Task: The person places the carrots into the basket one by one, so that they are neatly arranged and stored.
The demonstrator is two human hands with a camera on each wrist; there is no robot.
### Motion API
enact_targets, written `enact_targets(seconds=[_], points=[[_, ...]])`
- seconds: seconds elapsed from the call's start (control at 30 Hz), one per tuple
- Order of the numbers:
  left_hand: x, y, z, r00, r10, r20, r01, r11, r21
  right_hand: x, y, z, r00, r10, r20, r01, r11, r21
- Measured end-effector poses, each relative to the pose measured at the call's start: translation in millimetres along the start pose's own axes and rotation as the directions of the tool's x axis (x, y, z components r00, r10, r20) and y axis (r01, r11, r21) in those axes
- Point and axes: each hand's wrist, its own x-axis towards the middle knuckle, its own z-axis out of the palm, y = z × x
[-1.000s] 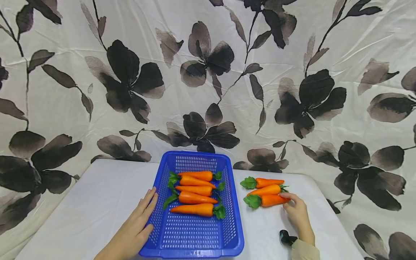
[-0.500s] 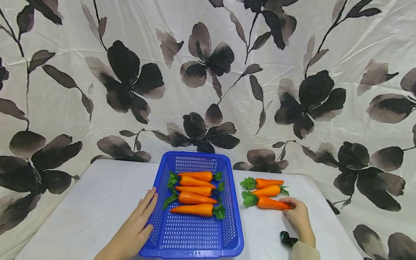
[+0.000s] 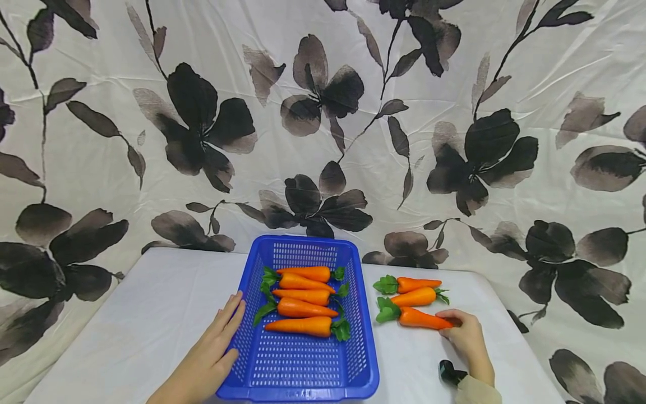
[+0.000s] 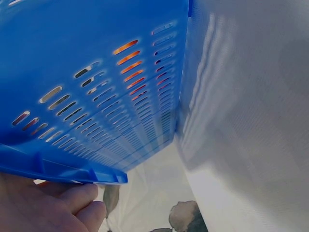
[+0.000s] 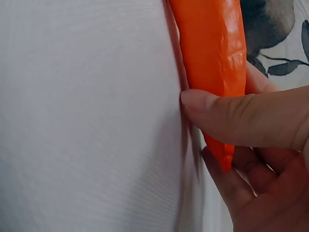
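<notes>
My right hand (image 3: 465, 335) pinches the pointed end of the nearest carrot (image 3: 421, 318) on the table. In the right wrist view, the thumb lies across that carrot (image 5: 210, 53), with fingers on its other side. Its green top points left. Two more carrots lie just behind it, a middle one (image 3: 415, 297) and a far one (image 3: 418, 284). My left hand (image 3: 209, 347) rests with straight fingers along the left rim of a blue plastic basket (image 3: 298, 393). In the left wrist view, the fingers (image 4: 79, 198) touch the rim from below.
Several carrots (image 3: 304, 307) lie in a row across the basket, tops facing both ways. A white-covered table (image 3: 131, 314) carries everything. A floral cloth (image 3: 313, 140) hangs behind it. A small black device (image 3: 448, 371) sits at my right wrist.
The nearest carrot has shifted slightly towards me and tilted, its tip coming nearer. My right hand has moved a little with it, taking a pinch on the tip. The left hand stays still.
</notes>
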Motion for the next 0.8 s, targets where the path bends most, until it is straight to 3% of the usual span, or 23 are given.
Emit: enact_targets(seconds=[0.07,0.13,0.23,0.47,0.6,0.8], points=[[-0.4,0.2,0.0,1.000,-0.008,0.005,0.008,1.000,-0.002,13.5,17.9,-3.4,0.996,0.082,0.034,-0.079,0.995,-0.067],[-0.8,0.4,0.0,1.000,-0.010,0.007,0.010,1.000,-0.004,25.0,40.3,-6.7,0.993,0.084,0.083,-0.081,0.996,-0.036],[-1.1,0.6,0.2,1.000,0.000,-0.001,0.000,1.000,-0.005,28.7,49.0,-2.7,0.996,0.075,0.038,-0.074,0.997,-0.036],[0.2,-0.5,1.5,0.999,0.039,-0.016,-0.039,0.999,-0.004,23.3,39.0,-6.6,0.999,0.048,-0.011,-0.048,0.997,-0.063],[0.2,-1.5,1.1,1.000,0.015,-0.004,-0.015,1.000,0.000,22.9,30.5,-10.2,1.000,0.021,-0.002,-0.021,1.000,-0.016],[-0.3,-0.8,-0.1,1.000,0.021,-0.009,-0.021,1.000,0.005,20.9,10.1,-12.3,0.999,0.049,0.002,-0.049,0.997,0.054]])
